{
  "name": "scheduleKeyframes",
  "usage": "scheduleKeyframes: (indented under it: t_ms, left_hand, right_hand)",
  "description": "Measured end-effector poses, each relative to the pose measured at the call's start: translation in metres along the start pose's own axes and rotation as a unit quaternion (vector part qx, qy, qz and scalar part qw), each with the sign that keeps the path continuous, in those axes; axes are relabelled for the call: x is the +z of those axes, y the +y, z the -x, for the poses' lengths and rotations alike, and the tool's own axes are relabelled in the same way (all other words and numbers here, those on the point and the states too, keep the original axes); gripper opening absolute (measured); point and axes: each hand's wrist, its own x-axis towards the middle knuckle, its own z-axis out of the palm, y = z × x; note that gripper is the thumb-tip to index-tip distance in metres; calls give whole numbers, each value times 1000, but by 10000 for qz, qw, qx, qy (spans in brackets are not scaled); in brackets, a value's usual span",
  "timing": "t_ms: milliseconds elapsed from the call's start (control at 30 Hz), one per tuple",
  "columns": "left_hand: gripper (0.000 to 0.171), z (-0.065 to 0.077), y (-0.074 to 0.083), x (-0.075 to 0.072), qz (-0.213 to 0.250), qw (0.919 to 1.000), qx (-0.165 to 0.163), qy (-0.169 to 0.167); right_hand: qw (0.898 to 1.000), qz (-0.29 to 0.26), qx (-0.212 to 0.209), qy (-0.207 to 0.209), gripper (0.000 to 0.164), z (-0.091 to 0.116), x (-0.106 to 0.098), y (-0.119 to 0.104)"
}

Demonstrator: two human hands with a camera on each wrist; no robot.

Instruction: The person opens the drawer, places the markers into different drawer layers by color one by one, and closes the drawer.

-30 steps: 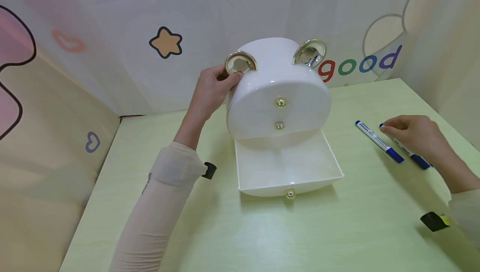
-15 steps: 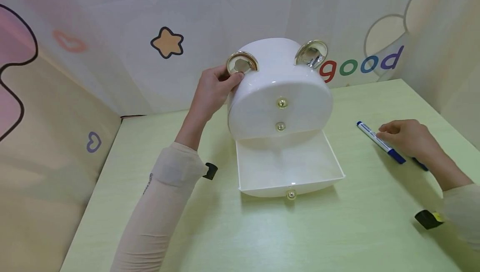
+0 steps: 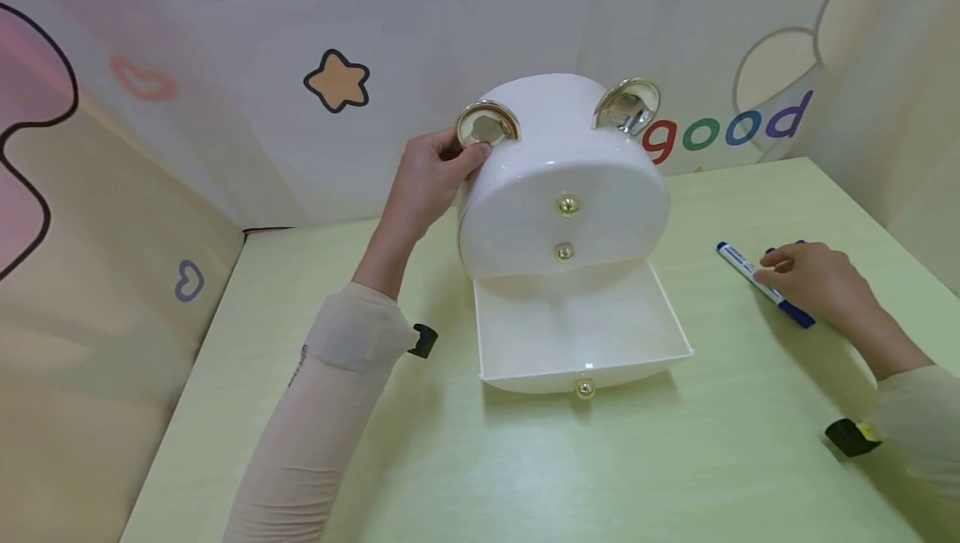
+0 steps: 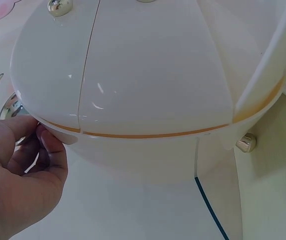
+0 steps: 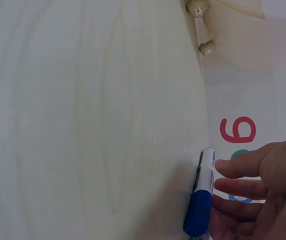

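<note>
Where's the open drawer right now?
In the head view, the open drawer juts toward the camera from the bottom of the white case, just right of and below the picture's centre; a blue-capped marker lies off to its right.

A pale green table (image 3: 562, 468) is meeting a whitish back wall (image 3: 420, 2), where an orange star (image 3: 337, 82) and the multicoloured word "good" (image 3: 729, 130) are showing. A beige left wall (image 3: 112, 360) is displaying a purple heart (image 3: 178, 286) as soft light is brightening the table's near part.
</note>
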Motion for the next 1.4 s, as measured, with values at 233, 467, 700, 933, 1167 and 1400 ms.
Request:
scheduleKeyframes:
  t_ms: [233,467,700,933,1167,1400]
  left_hand:
    - [18,0,0,0,-55,10000,-28,21]
    - [17,-1,-1,0,-21,10000,39,20]
    - [18,-1,0,0,-11,10000,7,31]
    - [17,-1,1,1,6,10000,-9,44]
    - [17,-3,0,2,-16,10000,25,21]
    - [19,-3,0,0,-41,10000,-10,-7]
  right_hand:
    - [9995,288,-88,-81,44,-1,2,-2]
    - [9990,422,-131,19,39,-2,5,-6]
    - [9987,492,-108,-24,42,-5,7,-7]
    - [9985,514,-183,6,41,-6,9,-6]
    - [9986,499,-187,55,39,-4,12,-5]
    - [9988,463,-136,76,40,2,8,-10]
